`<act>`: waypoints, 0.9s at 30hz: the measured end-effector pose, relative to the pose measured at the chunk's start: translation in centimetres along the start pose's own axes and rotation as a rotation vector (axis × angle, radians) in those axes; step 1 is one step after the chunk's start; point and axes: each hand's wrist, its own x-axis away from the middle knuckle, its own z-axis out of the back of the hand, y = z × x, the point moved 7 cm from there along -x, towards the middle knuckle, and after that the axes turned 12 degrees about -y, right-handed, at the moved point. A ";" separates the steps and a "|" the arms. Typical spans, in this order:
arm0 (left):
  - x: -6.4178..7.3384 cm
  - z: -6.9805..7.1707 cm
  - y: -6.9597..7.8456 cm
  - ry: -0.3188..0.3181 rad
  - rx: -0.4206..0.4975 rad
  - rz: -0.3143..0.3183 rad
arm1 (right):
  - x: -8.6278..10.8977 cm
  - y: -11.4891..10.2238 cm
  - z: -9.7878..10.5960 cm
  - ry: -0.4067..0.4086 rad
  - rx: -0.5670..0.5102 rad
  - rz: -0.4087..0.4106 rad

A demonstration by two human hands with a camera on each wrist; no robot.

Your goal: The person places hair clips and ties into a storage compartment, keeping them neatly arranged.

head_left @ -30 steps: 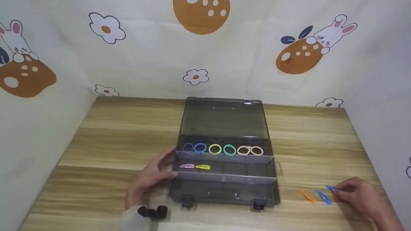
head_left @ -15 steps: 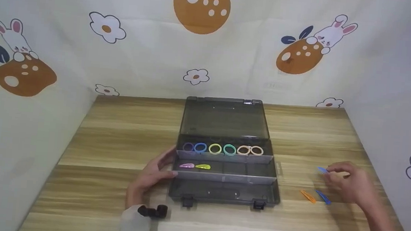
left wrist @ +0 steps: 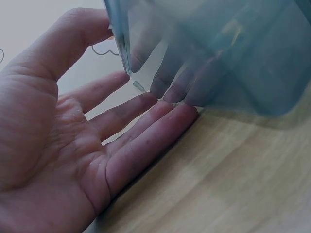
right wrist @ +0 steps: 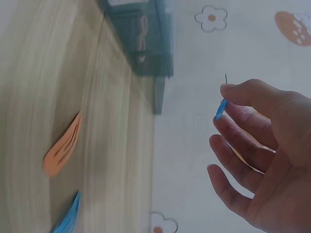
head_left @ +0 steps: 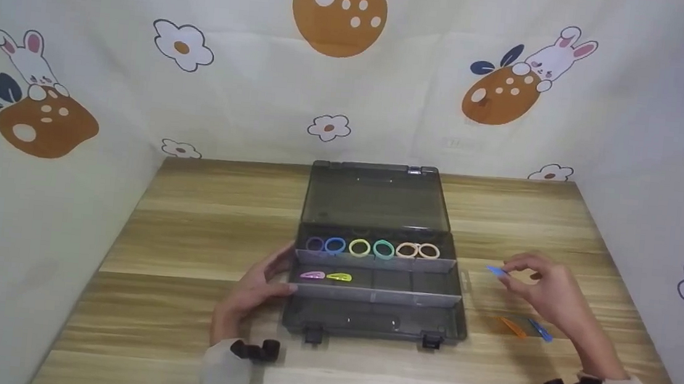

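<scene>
My right hand (head_left: pixel 547 287) pinches a light-blue snap hair clip (head_left: pixel 495 271) between thumb and fingertips, held above the table to the right of the box. In the right wrist view the same clip is edge-on, its thin tip sticking up past the thumb. The fingers and thumb of my left hand (head_left: pixel 256 286) touch the left side of a dark see-through organizer box (head_left: pixel 367 325), its lid raised at the back. A pink hair clip (head_left: pixel 312 275) and a yellow hair clip (head_left: pixel 339 276) lie at the left of its middle row.
Several hair ties, among them a yellow one (head_left: pixel 351 246), stand along the box's back row. An orange hair clip (head_left: pixel 513 327) and a darker blue hair clip (head_left: pixel 540 330) lie on the wooden table (head_left: pixel 191 222) below my right hand. Patterned cloth (head_left: pixel 251 97) encloses the table.
My right hand has lifted the light-blue hair clip off the table and carried it left toward the box. My left hand has stayed at the box's side.
</scene>
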 end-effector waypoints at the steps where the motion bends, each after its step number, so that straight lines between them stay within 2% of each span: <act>1: 0.0 0.0 0.0 -0.002 -0.003 -0.003 | -0.1 -0.4 -0.2 -0.009 0.000 0.002; 11: -0.1 -0.1 0.0 -0.018 -0.004 -0.021 | -2.0 -3.5 -2.1 -0.058 -0.020 0.056; 19: 0.1 0.0 0.0 -0.012 0.023 -0.016 | -3.1 -5.9 -5.0 -0.103 -0.091 0.093; 27: 0.0 0.0 -0.1 -0.004 0.018 -0.002 | -4.0 -8.9 -8.2 -0.105 -0.094 0.162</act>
